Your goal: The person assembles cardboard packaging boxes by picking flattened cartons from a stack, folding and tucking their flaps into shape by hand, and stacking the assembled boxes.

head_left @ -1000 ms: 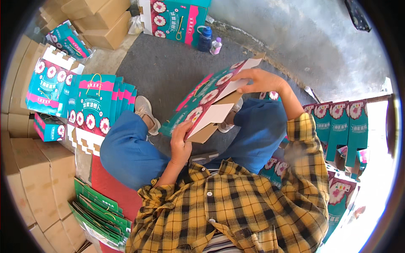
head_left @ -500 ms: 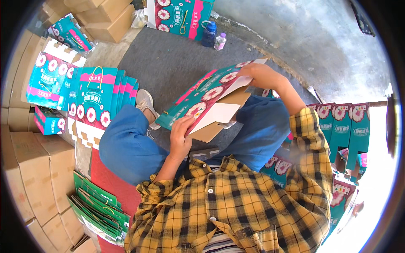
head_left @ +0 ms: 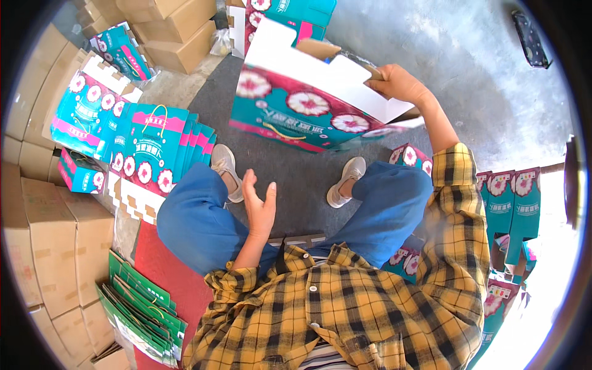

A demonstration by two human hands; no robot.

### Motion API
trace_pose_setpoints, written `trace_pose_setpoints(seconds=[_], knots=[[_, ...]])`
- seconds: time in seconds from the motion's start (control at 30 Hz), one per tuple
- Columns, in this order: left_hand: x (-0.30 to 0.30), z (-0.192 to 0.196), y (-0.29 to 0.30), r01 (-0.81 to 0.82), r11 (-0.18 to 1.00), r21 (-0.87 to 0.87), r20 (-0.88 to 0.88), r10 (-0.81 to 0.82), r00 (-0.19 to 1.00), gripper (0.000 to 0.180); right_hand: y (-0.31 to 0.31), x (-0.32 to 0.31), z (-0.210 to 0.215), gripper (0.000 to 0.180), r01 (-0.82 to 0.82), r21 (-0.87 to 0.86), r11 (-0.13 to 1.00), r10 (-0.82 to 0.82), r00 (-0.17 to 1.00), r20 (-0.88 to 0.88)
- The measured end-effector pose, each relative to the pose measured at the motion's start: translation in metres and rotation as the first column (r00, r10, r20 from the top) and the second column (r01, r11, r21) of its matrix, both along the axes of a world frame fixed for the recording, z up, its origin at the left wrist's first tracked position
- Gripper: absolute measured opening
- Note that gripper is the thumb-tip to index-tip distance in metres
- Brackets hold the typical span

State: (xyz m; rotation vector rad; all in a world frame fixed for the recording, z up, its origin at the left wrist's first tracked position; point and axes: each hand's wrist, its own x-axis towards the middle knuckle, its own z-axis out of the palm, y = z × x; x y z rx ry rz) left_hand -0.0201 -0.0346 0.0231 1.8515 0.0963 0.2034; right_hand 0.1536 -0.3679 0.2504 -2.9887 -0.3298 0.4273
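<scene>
Grey concrete floor [head_left: 431,55] spans the upper part of the scene, with a darker grey mat [head_left: 290,166] lying under the seated person's feet. Plain brown cardboard cartons [head_left: 55,246] are stacked in a column along the left edge, and more brown cartons [head_left: 176,28] stand at the top left. The person sits low, wearing a yellow and black plaid shirt [head_left: 345,314] and blue trousers [head_left: 197,222], with a pale shoe [head_left: 225,166] on the left foot and another pale shoe [head_left: 346,179] on the right foot, both on the mat. The teal and pink gift box [head_left: 308,108], printed with white flowers and fitted with a yellow cord handle, is held up in the air above the mat, in front of the knees, with its white inner flap raised and a brown inside panel showing. The right hand [head_left: 398,83] is closed on the upper right edge of the box, fingers wrapped over the flap. The left hand [head_left: 260,206] is open, fingers spread and pointing upward, apart from the box and hovering above the left knee. A row of finished teal boxes [head_left: 151,157] stands just beside the left leg. Folded teal boxes [head_left: 512,206] stand upright at the right. A fan of flat green sheets [head_left: 139,308] lies at the lower left on a red surface [head_left: 172,277].
</scene>
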Motion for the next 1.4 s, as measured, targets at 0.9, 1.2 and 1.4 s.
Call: trace_pose_setpoints(seconds=[0.9, 1.2, 1.4], knots=[[0.014, 0.029, 0.022, -0.157, 0.936, -0.315, 0.068, 0.188, 0.980, 0.036, 0.037, -0.016, -0.007, 0.024, -0.368, -0.142, 0.919, 0.389, 0.907, 0.163], [0.010, 0.078, -0.032, 0.226, 0.941, 0.252, 0.260, -0.291, 0.921, 0.086, 0.043, -0.010, -0.005, 0.037, 0.253, 0.607, 0.753, -0.125, 0.961, -0.246], [0.021, 0.100, -0.054, 0.192, 0.957, 0.218, 0.357, -0.261, 0.897, 0.100, 0.070, -0.029, -0.024, 0.036, 0.310, 0.725, 0.616, -0.114, 0.945, -0.307]])
